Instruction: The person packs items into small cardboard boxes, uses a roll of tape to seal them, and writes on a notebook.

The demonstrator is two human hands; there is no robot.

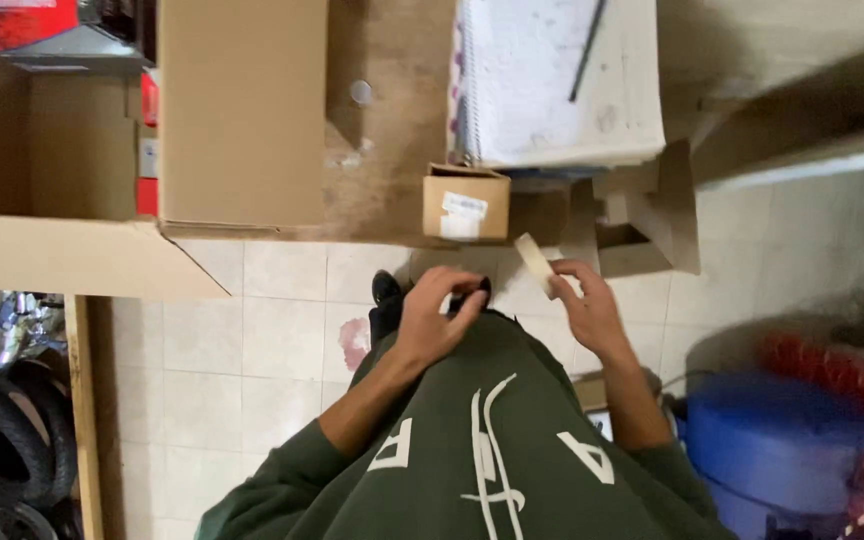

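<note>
Below the small cardboard box (466,203), the right hand (590,312) pinches a tape roll (533,262) while the left hand (437,318) curls around something small and dark (474,296), perhaps the tape's free end, which is best kept taut.

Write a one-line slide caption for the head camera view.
Right hand holds a roll of tape, left hand grips a small dark object, below a small cardboard box on the workbench.

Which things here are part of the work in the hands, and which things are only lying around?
In use: roll of tape in the right hand; small dark thing in the left hand; small cardboard box nearby.
Lying about: notebook, big carton, blue tub, tyres.
</note>
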